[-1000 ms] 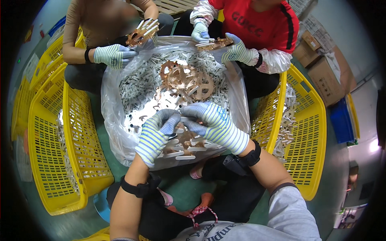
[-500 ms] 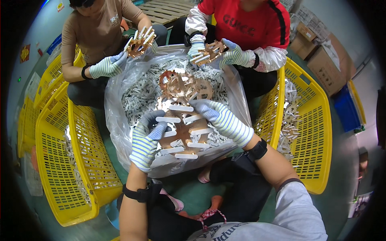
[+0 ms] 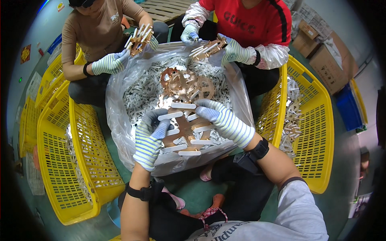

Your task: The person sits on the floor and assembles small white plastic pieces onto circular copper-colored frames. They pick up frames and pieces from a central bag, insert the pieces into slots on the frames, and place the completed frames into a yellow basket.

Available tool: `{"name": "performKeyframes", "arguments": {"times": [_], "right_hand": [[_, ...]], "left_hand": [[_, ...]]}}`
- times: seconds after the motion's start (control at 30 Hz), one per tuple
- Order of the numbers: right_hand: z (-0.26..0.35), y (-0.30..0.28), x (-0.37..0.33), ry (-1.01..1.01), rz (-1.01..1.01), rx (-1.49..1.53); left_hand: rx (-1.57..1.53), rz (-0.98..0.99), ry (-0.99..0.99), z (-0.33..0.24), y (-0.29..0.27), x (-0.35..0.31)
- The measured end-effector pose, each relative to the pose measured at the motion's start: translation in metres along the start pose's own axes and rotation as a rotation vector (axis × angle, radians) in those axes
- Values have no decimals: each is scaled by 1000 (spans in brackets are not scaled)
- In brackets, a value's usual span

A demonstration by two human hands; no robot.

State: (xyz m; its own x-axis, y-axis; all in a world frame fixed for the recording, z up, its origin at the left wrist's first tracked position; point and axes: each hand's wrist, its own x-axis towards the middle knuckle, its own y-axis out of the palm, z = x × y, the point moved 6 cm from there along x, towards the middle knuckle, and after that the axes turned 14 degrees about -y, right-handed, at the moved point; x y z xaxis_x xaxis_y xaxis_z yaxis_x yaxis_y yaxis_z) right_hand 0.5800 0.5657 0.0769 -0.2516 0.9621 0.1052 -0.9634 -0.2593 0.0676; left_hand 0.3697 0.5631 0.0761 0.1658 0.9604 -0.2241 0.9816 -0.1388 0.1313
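Observation:
Both my hands wear striped, grey-fingered gloves. Between them, over a plastic-lined bin [image 3: 120, 138], is a copper-coloured metal plate [image 3: 181, 127] with openings and several pale flat strips [image 3: 171, 116] across it. My left hand [image 3: 149, 138] pinches the plate's left side between thumb and fingers, beside a strip. At its upper right, my right hand [image 3: 227, 124] closes its fingertips on the edge, close to the end of the top strip [image 3: 183, 105]; the exact contact is hidden. More copper-coloured plates [image 3: 181, 83] lie beyond on a heap of loose pale strips [image 3: 142, 86].
Across the bin, a person in brown [image 3: 96, 30] and a person in red [image 3: 249, 24] each hold a similar plate. Yellow perforated baskets [image 3: 66, 168] stand at left, and another yellow basket [image 3: 311, 148] with metal pieces at right. Cardboard boxes [image 3: 327, 66] sit behind.
The plate in my hands has tilted slightly, its upper strips shifting up and its lower ones rising a little. The person in red has lifted one hand away from their plate.

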Motion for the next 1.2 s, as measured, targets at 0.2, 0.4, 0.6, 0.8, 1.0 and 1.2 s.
{"name": "performKeyframes", "arguments": {"times": [0.2, 0.4, 0.6, 0.8, 1.0, 1.2], "right_hand": [[0, 3, -1, -17, -12, 26], [2, 1, 3, -45, -46, 122], [8, -2, 4, -3, -87, 284], [7, 1, 3, -58, -106, 299], [0, 14, -2, 15, -33, 438], [1, 20, -1, -14, -2, 411]], "left_hand": [[-23, 5, -28, 2, 0, -1], [-126, 8, 111, -10, 1, 3], [46, 117, -111, -4, -1, -2], [17, 116, -50, -6, 5, -4], [-148, 17, -17, -6, -3, -3], [-119, -67, 83, -5, -6, -5]]}}
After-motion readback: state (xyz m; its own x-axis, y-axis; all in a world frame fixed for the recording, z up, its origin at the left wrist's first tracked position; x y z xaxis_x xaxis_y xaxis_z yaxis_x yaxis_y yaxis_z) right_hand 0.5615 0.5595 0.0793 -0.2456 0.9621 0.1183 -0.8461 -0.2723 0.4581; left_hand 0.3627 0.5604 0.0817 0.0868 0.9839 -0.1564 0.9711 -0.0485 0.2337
